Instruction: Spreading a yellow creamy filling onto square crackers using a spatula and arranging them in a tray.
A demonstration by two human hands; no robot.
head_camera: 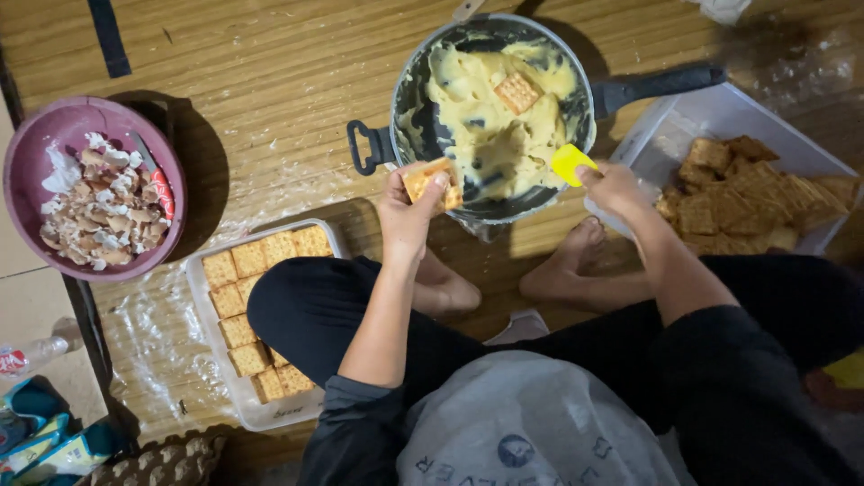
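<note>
My left hand (407, 212) holds a square cracker (432, 183) smeared with yellow cream, just at the near rim of a dark pan (409, 108). The pan holds thick yellow custard (490, 126) with one cracker (517, 92) lying on top. My right hand (614, 187) grips a yellow spatula (571, 164), its blade resting at the pan's near right rim. Both hands are over my crossed legs and bare feet (567, 265).
A clear tray (202, 310) lined with crackers sits at my left knee. A clear box (684, 117) of loose crackers stands at the right. A maroon bowl (36, 144) with eggshells lies at far left. The pan's handle (661, 83) points right.
</note>
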